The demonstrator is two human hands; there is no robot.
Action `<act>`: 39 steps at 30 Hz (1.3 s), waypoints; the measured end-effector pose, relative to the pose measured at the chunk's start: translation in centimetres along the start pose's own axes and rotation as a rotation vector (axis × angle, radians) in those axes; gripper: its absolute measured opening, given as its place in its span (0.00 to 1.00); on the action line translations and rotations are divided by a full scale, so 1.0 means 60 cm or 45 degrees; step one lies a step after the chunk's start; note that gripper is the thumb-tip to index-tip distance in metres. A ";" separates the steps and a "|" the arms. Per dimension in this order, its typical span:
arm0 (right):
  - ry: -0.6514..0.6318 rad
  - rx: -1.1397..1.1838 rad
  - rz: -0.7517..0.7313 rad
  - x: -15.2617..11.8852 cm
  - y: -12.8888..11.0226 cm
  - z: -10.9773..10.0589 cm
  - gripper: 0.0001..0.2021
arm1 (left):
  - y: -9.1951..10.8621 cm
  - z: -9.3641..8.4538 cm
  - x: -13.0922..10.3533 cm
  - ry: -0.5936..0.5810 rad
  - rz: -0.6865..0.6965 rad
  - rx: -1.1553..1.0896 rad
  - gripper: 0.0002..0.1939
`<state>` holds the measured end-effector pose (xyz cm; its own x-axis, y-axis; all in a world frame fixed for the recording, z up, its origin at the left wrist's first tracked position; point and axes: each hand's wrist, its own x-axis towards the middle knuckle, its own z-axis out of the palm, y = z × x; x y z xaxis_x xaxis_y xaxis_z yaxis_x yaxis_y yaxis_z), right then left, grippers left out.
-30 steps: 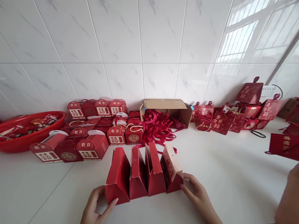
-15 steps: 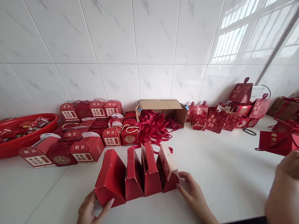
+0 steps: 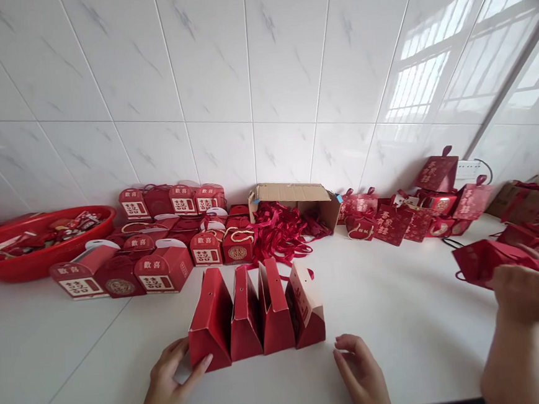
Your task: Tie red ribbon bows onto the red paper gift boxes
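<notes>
On the white table, the near corner of the left-end red box is being clasped by the left hand, its grip closed on the box, thumb on the front face, fingers round the left side. By the right hand nothing is being held; its grip is being left half open, fingers loosely curled, near the pale-flapped box but apart from it. Between these two, two middle boxes are being lined up upright. At far right, a red packet is being handled by a co-worker's hand, details blurred. Beyond, red ribbons are being partly contained by a cardboard carton; left of it, printed red boxes are being backed by a tiled wall.
</notes>
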<state>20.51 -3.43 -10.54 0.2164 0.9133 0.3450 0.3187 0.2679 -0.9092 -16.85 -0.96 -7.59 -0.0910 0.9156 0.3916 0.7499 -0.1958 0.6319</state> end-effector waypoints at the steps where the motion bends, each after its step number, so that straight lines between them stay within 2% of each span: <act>1: 0.007 -0.002 -0.017 -0.004 -0.007 0.003 0.10 | 0.001 0.000 0.001 -0.021 0.001 -0.015 0.22; 4: -0.005 -0.004 -0.039 -0.014 -0.023 0.013 0.11 | 0.012 0.002 0.006 -0.104 -0.007 -0.066 0.21; 9: -0.157 -0.116 -0.142 -0.027 -0.022 0.023 0.11 | 0.051 0.014 0.020 -0.265 -0.031 -0.157 0.20; 12: -0.236 -0.226 -0.275 -0.028 -0.016 0.022 0.09 | 0.075 0.034 0.025 -0.325 -0.034 -0.169 0.21; 16: -0.293 -0.256 -0.379 -0.026 -0.015 0.018 0.09 | 0.107 0.072 0.025 -0.323 0.003 -0.164 0.21; 21: -0.245 -0.134 -0.322 -0.025 -0.025 0.012 0.12 | 0.156 0.124 0.025 -0.308 -0.001 -0.108 0.21; 30: -0.164 -0.008 -0.185 -0.033 -0.042 0.006 0.13 | 0.257 0.213 0.007 -0.427 0.035 -0.187 0.27; 35: -0.104 -0.023 -0.139 -0.035 -0.036 -0.001 0.12 | 0.308 0.242 0.004 -0.633 -0.030 -0.521 0.36; 39: -0.126 -0.140 -0.113 -0.026 -0.030 -0.021 0.09 | 0.339 0.263 0.011 -0.782 -0.086 -0.597 0.37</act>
<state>20.73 -5.71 -9.16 0.0926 0.9146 0.3936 0.4325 0.3191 -0.8433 8.71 1.18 -5.04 0.3561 0.9344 -0.0124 0.3874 -0.1355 0.9119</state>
